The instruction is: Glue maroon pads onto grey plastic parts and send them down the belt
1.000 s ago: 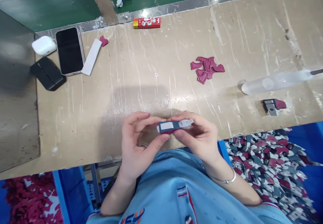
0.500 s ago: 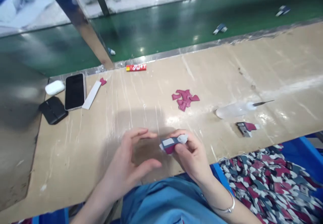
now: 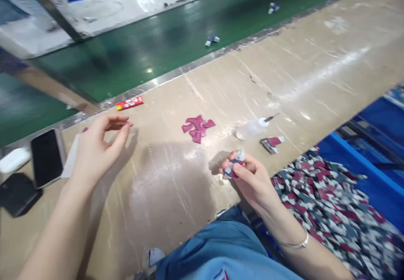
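Observation:
My right hand [image 3: 252,178] pinches a small navy, white and maroon moulded part [image 3: 232,168] between thumb and fingers, above the bench near its front edge. Over the left side of the bench, my left hand [image 3: 102,145] is empty, its thumb apart from its fingers. It partly covers a pale flat strip [image 3: 71,157] beside a phone [image 3: 47,158]. A small pile of maroon pieces [image 3: 197,128] lies mid-bench between my hands. Beyond my right hand, a translucent bottle with a thin dark tip [image 3: 251,128] lies on its side, and a similar part [image 3: 272,144] rests near it.
A blue crate [image 3: 350,156] at the lower right is heaped with similar multicoloured parts. Behind the bench [image 3: 176,196] runs a green conveyor belt [image 3: 170,40] carrying small parts. A red packet [image 3: 129,103], a white case [image 3: 15,160] and a black case [image 3: 19,194] lie on the left.
My left hand has moved away from the part, leftward and up towards the phone and strip. My right hand still holds the part, now turned more upright. The view has shifted right.

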Available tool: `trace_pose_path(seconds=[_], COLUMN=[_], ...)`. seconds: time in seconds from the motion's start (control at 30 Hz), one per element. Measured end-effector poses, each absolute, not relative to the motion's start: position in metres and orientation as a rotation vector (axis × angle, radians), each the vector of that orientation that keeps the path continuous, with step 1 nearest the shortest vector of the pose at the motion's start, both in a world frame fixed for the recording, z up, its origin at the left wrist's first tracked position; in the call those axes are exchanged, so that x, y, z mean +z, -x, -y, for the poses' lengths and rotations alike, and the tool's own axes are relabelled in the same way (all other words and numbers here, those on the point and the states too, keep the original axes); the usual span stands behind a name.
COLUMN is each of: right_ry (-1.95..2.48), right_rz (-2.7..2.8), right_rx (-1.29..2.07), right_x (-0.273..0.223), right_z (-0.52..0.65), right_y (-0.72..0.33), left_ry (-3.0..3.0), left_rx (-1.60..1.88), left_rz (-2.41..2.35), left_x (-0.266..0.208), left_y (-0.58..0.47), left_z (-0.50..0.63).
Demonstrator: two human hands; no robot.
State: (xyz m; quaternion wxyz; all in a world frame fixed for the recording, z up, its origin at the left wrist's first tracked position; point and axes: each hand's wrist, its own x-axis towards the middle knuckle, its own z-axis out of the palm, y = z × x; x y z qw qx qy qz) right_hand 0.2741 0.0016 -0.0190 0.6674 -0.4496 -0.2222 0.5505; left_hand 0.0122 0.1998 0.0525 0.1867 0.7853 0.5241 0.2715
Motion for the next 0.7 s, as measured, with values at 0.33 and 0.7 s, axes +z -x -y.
trace_pose_path(seconds=[0.33, 0.7], right_ry=[1.020, 0.971], right_rz=[0.409, 0.367], right_rx=[1.372, 1.425], right_x=[-0.023, -0.025], right_z=[-0.002, -0.003], right_y=[-0.296, -0.307], left_ry=[-2.124, -2.443], left_rx=[0.405, 0.257], left_rz=[-1.598, -1.408], left_x=[0.049, 0.054], left_y=[-0.011, -0.104], left_z=[-0.228, -0.329])
